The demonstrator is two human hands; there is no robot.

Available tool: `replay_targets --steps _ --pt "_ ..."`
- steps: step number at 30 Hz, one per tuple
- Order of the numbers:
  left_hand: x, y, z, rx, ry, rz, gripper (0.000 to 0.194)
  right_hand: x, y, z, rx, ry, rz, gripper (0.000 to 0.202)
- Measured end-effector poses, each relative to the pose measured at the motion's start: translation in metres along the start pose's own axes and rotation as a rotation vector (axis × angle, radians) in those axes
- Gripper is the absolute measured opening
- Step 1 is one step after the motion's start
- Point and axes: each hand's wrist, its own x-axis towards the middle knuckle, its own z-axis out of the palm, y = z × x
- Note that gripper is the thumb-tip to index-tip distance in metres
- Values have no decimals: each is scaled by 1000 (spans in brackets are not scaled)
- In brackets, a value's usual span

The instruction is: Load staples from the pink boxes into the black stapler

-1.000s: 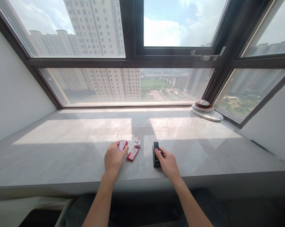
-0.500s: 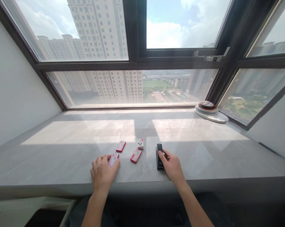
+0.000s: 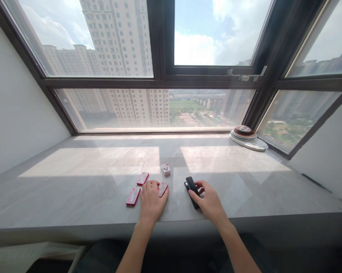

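Note:
My left hand (image 3: 152, 203) is closed on a flat pink-and-white box (image 3: 163, 189), its thumb along the right side. Just left of that hand, two similar pink boxes lie flat: one nearer the front edge (image 3: 133, 196), the other a bit farther back (image 3: 142, 178). Behind the held box rests a small white box with red and dark print (image 3: 166, 169). My right hand (image 3: 209, 199) grips a black stapler (image 3: 192, 192) between thumb and fingers; the stapler slants, its far end toward the left.
A grey stone sill (image 3: 88, 197) bears everything, with its front edge close to me. Stacked plates (image 3: 248, 138) stand in the back right corner by the dark window frame (image 3: 153, 83). A white wall rises at the left.
My left hand has let go of the leftmost pink box and moved right onto another one. The stapler in my right hand has turned from nearly straight to slanted. The view has shifted slightly.

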Motion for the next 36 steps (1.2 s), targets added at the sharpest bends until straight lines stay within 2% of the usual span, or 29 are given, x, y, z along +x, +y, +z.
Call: replay_targets --steps 2,4,8,12,15,17,20,23,25,27,29,31,33,36 --pt "-10 -4 -5 -52 -53 60 27 6 -1 -7 -45 -39 -81 33" --pt "-20 -2 -11 -136 -123 186 27 13 -5 -5 -81 -76 -159 37" --pt "-28 5 -23 -265 -247 376 39 19 -25 22 -120 -125 -260 42" --pt "-26 1 -30 -309 -293 401 42 18 -51 53 -114 -100 -276 29" --pt "-25 -8 -33 -295 -286 374 47 23 -64 66 -101 -45 -218 17" --pt "-26 -13 -34 -281 -277 352 50 31 -67 68 42 -17 -139 18" --pt "-26 -18 -35 -283 -269 334 48 43 -59 58 490 39 38 31" --pt "-25 -21 -39 -321 -282 320 47 48 -35 37 921 125 223 39" --pt "-24 -24 -42 -361 -304 303 44 45 -12 20 1045 131 339 36" --pt "-23 -26 -44 -399 -328 282 38 39 13 3 1012 78 439 34" --pt "-21 -28 -45 -429 -347 261 32 31 31 -11 849 16 506 37" --pt "-19 -29 -45 -449 -356 245 27 23 38 -17 641 -74 526 46" --pt "-16 -28 -43 -455 -356 242 26 15 32 -12 455 -226 494 54" --pt "-9 -28 -39 -443 -334 249 26 2 8 14 299 -452 332 52"
